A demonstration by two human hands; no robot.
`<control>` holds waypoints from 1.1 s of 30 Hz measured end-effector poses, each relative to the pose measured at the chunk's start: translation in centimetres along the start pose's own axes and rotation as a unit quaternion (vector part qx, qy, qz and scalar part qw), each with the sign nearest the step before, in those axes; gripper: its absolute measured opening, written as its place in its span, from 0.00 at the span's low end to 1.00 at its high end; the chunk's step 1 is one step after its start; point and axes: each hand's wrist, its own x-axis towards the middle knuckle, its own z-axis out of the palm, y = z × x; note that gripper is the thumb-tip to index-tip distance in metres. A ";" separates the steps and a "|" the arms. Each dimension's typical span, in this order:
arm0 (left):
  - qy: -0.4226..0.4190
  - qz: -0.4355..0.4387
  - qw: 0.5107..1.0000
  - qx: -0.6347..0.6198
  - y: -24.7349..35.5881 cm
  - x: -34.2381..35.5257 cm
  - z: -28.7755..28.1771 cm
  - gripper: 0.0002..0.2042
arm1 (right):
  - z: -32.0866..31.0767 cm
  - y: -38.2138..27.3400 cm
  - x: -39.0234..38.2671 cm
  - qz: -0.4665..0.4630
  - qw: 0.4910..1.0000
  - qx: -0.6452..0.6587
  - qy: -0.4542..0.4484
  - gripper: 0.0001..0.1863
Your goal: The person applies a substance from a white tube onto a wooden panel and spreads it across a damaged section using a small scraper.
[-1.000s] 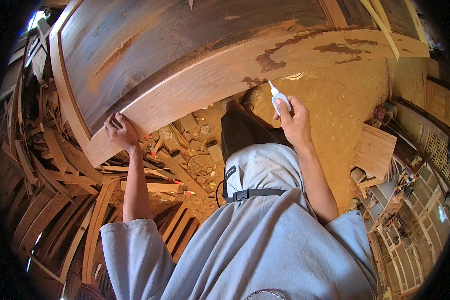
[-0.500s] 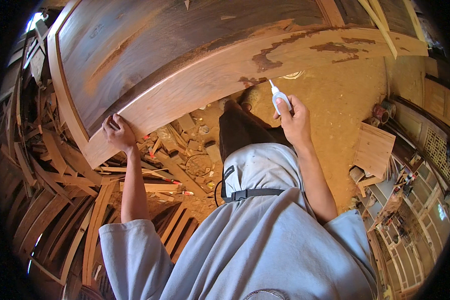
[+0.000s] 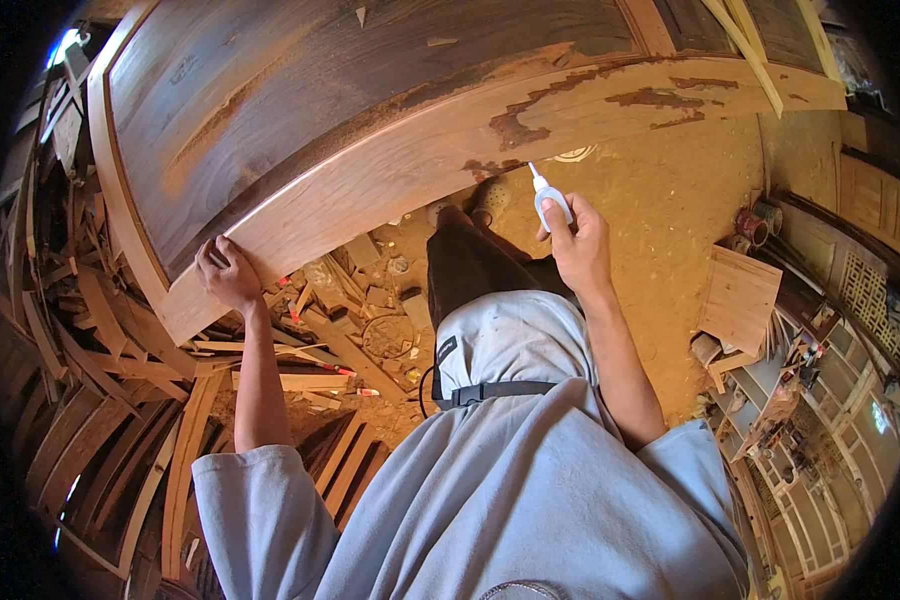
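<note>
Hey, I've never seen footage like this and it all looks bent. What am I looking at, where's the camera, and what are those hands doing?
There's no machine here, just a person using two bare hands. The camera is worn on their head, looking down; its fisheye lens bends straight edges. That's why you see the grey shirt from above.

Ahead is a framed wooden panel. Dark brown patches mark its near rail, and small chips lie on its darker inner surface.

The left hand rests on the rail near the corner. The right hand holds a small white bottle, its thin nozzle close to the rail's edge; I can't tell whether they touch.

Wood scraps litter the floor.
</note>
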 end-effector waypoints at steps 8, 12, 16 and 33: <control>-0.005 -0.007 1.000 0.014 0.3 0.0 -0.1 0.17 | -0.3 0.5 0.2 0.001 1.000 0.002 0.010 0.18; -0.006 0.009 0.999 0.031 0.3 0.1 -0.2 0.17 | -0.4 0.3 0.2 0.014 1.000 0.007 0.007 0.18; -0.003 0.016 0.999 0.031 0.6 0.1 -0.2 0.17 | -0.4 1.1 0.3 0.028 0.998 0.046 0.015 0.17; 0.012 0.005 1.000 0.012 -0.1 0.3 -0.1 0.15 | -6.8 2.2 1.0 0.048 0.963 0.204 0.172 0.13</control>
